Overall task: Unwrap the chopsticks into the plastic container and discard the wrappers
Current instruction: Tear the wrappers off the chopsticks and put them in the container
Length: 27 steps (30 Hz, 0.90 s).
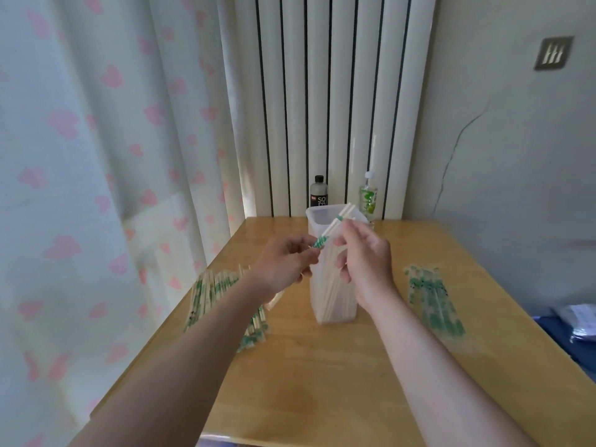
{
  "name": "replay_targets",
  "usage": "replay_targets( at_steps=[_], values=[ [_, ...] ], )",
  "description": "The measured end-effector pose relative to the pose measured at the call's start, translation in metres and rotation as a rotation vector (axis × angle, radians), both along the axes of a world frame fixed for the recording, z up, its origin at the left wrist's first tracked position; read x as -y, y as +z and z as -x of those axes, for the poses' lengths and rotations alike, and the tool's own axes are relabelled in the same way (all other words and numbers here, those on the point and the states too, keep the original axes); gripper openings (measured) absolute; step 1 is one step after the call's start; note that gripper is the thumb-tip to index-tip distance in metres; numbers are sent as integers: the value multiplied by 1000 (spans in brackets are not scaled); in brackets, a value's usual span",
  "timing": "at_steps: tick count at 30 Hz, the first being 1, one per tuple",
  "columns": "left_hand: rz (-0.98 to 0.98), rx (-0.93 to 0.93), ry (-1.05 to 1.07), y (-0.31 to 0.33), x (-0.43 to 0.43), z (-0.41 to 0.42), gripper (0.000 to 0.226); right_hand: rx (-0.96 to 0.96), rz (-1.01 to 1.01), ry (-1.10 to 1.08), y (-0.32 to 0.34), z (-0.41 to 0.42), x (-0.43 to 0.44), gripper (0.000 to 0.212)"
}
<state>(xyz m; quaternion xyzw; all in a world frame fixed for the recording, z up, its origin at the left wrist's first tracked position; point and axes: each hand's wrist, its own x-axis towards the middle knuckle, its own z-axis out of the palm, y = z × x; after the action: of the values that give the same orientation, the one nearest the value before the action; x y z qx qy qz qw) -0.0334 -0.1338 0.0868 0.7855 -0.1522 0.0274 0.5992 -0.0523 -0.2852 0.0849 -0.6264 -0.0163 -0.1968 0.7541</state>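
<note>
A tall clear plastic container [333,298] stands mid-table with several bare chopsticks leaning inside it. In front of its top, my left hand [283,264] pinches the green-printed wrapper end [318,241] of a chopstick pair. My right hand [366,256] pinches the bare wooden chopsticks [338,221], which stick up past the container's rim. A heap of wrapped chopsticks [222,298] lies at the table's left edge, partly hidden by my left forearm. Empty green-and-clear wrappers [433,301] lie in a pile at the right.
The wooden table [322,382] stands against a white radiator. A black soda bottle [318,191] and a clear bottle with a green label [368,195] stand behind the container. A curtain hangs at the left; a blue bag lies off the right edge.
</note>
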Motion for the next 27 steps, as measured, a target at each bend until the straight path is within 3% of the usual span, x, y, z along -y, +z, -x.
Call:
replay_targets(
  at_steps=[6, 11, 18, 21, 27],
  values=[
    [-167, 55, -26, -4, 21, 5, 12, -18, -73, -40, 3, -4, 36, 20],
    [-427, 189, -39, -5, 19, -3, 15, -89, -231, -130, -3, -1, 57, 23],
    [-485, 205, 35, -6, -3, -8, 14, -130, -505, -218, -13, -5, 91, 21],
    [-386, 150, 149, 1, -24, -14, 15, -141, -574, -261, -16, -4, 105, 19],
    [87, 48, 312, 14, -39, -20, 15, -115, -592, -263, -15, -1, 112, 19]
  ],
)
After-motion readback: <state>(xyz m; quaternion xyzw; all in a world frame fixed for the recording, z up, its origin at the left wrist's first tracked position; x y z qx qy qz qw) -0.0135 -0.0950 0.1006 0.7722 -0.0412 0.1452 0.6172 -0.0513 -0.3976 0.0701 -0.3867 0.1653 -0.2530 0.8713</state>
